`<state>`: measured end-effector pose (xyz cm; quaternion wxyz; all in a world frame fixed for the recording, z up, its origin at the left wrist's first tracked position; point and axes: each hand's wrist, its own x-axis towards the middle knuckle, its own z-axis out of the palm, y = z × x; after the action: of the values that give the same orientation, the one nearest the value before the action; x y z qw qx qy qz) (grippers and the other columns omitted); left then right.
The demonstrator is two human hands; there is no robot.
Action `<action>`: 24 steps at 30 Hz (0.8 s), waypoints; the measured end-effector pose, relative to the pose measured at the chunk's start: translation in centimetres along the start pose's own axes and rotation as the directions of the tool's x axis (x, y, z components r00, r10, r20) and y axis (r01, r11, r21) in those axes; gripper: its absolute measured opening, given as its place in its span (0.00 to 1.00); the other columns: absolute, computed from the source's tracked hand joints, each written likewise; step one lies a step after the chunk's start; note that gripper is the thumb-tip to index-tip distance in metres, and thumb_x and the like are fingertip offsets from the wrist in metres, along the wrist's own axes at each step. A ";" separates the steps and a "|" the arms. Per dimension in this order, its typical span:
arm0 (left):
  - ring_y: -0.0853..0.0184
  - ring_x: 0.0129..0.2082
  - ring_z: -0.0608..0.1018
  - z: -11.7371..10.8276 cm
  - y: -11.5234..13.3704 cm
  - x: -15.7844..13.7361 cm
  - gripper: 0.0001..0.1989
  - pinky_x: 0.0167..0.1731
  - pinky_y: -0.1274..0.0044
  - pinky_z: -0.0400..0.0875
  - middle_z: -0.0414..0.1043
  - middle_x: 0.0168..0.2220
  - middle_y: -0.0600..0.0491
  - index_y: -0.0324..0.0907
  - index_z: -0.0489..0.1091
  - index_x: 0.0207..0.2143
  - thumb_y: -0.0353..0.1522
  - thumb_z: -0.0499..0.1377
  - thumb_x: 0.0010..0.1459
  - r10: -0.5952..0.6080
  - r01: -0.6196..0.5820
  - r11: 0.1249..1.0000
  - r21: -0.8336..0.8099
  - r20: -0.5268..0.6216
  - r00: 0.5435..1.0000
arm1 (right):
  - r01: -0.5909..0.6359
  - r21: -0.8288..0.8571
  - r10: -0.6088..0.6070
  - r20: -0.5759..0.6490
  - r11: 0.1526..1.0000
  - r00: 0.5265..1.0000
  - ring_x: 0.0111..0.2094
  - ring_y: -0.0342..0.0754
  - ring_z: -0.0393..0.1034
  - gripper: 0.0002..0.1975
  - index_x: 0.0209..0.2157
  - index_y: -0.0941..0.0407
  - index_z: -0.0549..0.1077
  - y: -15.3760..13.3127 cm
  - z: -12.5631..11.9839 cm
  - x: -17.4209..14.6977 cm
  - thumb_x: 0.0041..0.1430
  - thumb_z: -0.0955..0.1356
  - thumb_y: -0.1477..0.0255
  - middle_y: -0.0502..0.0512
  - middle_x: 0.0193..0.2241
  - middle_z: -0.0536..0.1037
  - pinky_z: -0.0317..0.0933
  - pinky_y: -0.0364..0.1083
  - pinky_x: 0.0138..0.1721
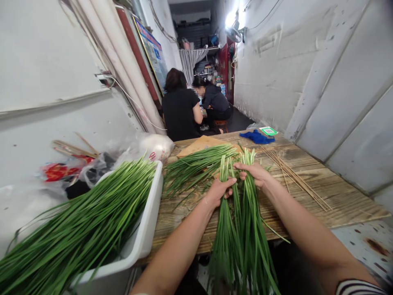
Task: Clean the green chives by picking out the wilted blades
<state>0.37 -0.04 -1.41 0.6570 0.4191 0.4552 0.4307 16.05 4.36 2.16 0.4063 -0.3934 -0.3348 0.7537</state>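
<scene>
My left hand (219,190) is closed round a bunch of garlic chives (227,229), near their pale ends. Close beside it, my right hand (253,173) grips a second bunch of chives (256,221), thumb and forefinger pinched toward the left bunch. The green leaves of both bunches hang down over the table's near edge. Just beyond my hands, a pile of chives (196,166) lies on the wooden table (181,213), pale ends to the right. To the left, a white plastic bin (150,221) is heaped with long chives (89,213).
Thin wooden skewers (297,180) lie at the table's right. A blue cloth (257,136) and a green-edged QR card (268,131) rest at the far edge. Plastic bags (153,147) sit behind the bin. Two people (181,106) sit beyond the table.
</scene>
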 end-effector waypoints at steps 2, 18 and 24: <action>0.80 0.10 0.60 -0.3 0.1 0.0 0.19 0.09 0.84 0.45 0.69 0.19 0.56 0.36 0.70 0.28 0.43 0.67 0.42 -0.001 0.001 1.000 0.000 0.029 1.000 | -0.033 0.085 0.029 0.041 0.996 0.999 0.11 0.34 0.57 0.03 0.30 0.61 0.72 -0.4 -0.4 0.2 0.53 0.71 0.79 0.47 0.16 0.71 0.59 0.34 0.12; 0.85 0.10 0.54 -2.8 0.6 1.0 0.15 0.10 0.87 0.48 0.67 0.21 0.59 0.35 0.70 0.31 0.36 0.67 0.44 -0.097 0.151 0.963 -0.224 0.234 0.967 | 0.094 0.417 -0.100 -0.007 0.904 0.995 0.12 0.31 0.55 0.08 0.35 0.60 0.73 -1.7 -2.0 0.8 0.56 0.65 0.84 0.53 0.31 0.79 0.58 0.33 0.12; 0.85 0.10 0.53 -3.1 1.3 0.7 0.11 0.09 0.89 0.46 0.64 0.20 0.60 0.34 0.67 0.29 0.32 0.65 0.49 -0.139 0.269 0.904 -0.332 0.368 0.920 | 0.150 0.479 -0.138 -0.061 0.865 0.989 0.13 0.34 0.59 0.10 0.39 0.59 0.71 -2.1 -2.9 1.0 0.57 0.63 0.84 0.49 0.23 0.75 0.58 0.32 0.11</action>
<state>-2.68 1.44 -1.11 0.8347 0.3017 0.2875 0.3600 18.92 6.67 2.24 0.5505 -0.2629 -0.1600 0.7760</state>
